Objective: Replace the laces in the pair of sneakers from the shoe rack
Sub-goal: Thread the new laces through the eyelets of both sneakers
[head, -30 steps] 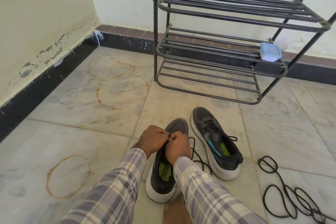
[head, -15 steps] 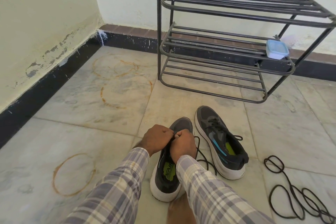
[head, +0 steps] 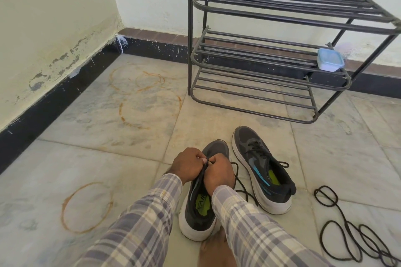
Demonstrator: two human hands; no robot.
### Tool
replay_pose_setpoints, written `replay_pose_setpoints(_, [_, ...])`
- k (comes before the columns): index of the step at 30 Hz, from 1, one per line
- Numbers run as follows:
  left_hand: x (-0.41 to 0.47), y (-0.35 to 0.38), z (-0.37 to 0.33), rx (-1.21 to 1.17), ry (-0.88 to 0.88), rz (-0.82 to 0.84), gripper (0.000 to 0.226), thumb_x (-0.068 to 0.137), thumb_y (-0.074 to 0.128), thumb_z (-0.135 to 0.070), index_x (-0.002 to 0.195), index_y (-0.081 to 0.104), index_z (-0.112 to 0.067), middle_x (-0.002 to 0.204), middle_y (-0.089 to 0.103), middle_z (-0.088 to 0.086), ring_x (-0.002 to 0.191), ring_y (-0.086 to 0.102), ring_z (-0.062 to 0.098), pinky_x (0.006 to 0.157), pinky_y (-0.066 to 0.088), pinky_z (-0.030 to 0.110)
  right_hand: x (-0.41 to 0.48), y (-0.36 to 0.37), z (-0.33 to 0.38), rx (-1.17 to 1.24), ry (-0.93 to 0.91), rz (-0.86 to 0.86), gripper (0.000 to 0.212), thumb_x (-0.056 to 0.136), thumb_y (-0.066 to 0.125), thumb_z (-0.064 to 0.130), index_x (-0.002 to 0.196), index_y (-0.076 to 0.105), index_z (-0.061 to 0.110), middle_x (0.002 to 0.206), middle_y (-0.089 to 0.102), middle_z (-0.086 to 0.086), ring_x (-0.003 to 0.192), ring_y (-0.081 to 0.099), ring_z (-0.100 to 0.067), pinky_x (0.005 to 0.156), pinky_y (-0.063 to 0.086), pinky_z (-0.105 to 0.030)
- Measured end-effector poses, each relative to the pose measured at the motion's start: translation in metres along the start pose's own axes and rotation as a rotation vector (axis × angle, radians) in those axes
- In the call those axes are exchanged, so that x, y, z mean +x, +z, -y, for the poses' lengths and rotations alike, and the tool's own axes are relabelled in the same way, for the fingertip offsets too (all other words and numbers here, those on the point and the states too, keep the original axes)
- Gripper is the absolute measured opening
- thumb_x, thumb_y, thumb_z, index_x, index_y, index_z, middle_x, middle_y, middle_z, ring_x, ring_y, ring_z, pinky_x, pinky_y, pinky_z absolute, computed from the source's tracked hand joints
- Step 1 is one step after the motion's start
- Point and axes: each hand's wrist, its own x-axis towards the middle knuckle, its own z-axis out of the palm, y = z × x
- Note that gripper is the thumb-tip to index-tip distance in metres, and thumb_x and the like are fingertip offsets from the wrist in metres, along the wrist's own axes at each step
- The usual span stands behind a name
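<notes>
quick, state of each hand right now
Left hand: closed, pinching the near sneaker at its eyelet edge.
Right hand: closed, pinching the black lace at the same spot.

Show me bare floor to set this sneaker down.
Free: tiles left of the left hand, between the black skirting and the near sneaker; the strip between the shoe rack and both toes. Crowded: a lace trails between the sneakers, and loose lace coils right of the far sneaker.

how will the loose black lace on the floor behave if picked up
Probably floppy: the loose lace lies in slack loops on the floor. Likely light, being a thin cord. Its overlapping loops may tangle or drag when lifted.
</notes>
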Motion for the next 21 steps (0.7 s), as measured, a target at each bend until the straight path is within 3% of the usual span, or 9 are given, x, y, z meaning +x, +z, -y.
replay_pose_setpoints(6, [0.001, 0.01, -0.007, 0.047, -0.049, -0.111, 0.009, 0.089, 0.067, -0.022, 0.081, 0.068, -0.021, 0.091, 0.071, 0.001, 0.088, 0.065, 0.02, 0.078, 0.05, 0.03, -0.005, 0.002, -0.002, 0.054, -0.003, -0.036, 0.011, 0.089, 0.047, 0.017, 0.092, 0.055, 0.025, 0.094, 0.06, 0.002, 0.081, 0.057, -0.02, 0.072, 0.05, -0.035])
replay_pose_setpoints(11, [-0.001, 0.017, -0.005, 0.004, -0.026, -0.145, 0.011, 0.092, 0.055, -0.013, 0.085, 0.063, -0.016, 0.094, 0.066, 0.004, 0.091, 0.061, 0.024, 0.08, 0.05, 0.034, -0.007, 0.002, -0.002, 0.056, -0.017, -0.042, 0.009, 0.089, 0.046, 0.019, 0.09, 0.053, 0.025, 0.094, 0.059, 0.002, 0.08, 0.056, -0.02, 0.074, 0.051, -0.037])
replay_pose_setpoints(14, [-0.004, 0.014, -0.008, -0.047, -0.041, -0.235, 0.015, 0.091, 0.046, -0.005, 0.086, 0.058, -0.012, 0.092, 0.061, 0.006, 0.086, 0.057, 0.025, 0.073, 0.046, 0.033, -0.01, -0.001, -0.002, 0.066, -0.048, -0.029, 0.005, 0.09, 0.048, 0.025, 0.086, 0.05, 0.026, 0.09, 0.057, 0.002, 0.077, 0.055, -0.019, 0.074, 0.052, -0.04])
replay_pose_setpoints(16, [0.0, 0.007, -0.011, -0.363, -0.143, -0.353, 0.019, 0.089, 0.044, -0.001, 0.08, 0.057, -0.012, 0.085, 0.061, 0.007, 0.079, 0.056, 0.024, 0.066, 0.044, 0.032, -0.012, -0.006, -0.002, 0.052, -0.065, -0.017, 0.005, 0.092, 0.051, 0.026, 0.088, 0.048, 0.026, 0.092, 0.055, 0.004, 0.079, 0.056, -0.018, 0.074, 0.051, -0.038])
replay_pose_setpoints(19, [0.005, -0.014, -0.019, -1.272, -0.329, -0.34, 0.021, 0.099, 0.037, -0.006, 0.088, 0.055, -0.009, 0.076, 0.06, 0.009, 0.069, 0.061, 0.023, 0.066, 0.049, 0.034, -0.014, -0.009, -0.002, 0.049, -0.058, 0.018, 0.012, 0.091, 0.059, 0.027, 0.092, 0.047, 0.028, 0.096, 0.053, 0.006, 0.085, 0.057, -0.017, 0.078, 0.053, -0.036])
replay_pose_setpoints(20, [0.006, -0.021, -0.018, -1.398, -0.348, -0.334, 0.021, 0.101, 0.035, -0.008, 0.091, 0.053, -0.009, 0.071, 0.057, 0.008, 0.06, 0.058, 0.02, 0.061, 0.049, 0.033, -0.015, -0.01, -0.003, 0.054, -0.058, 0.026, 0.015, 0.089, 0.061, 0.027, 0.092, 0.047, 0.029, 0.096, 0.053, 0.006, 0.086, 0.058, -0.018, 0.08, 0.054, -0.038])
replay_pose_setpoints(21, [0.007, -0.03, -0.018, -1.312, -0.323, -0.364, 0.018, 0.1, 0.037, -0.009, 0.091, 0.053, -0.011, 0.069, 0.054, 0.007, 0.054, 0.054, 0.019, 0.057, 0.046, 0.031, -0.016, -0.011, -0.002, 0.057, -0.061, 0.032, 0.016, 0.088, 0.061, 0.026, 0.092, 0.046, 0.029, 0.096, 0.053, 0.006, 0.086, 0.059, -0.018, 0.081, 0.055, -0.04])
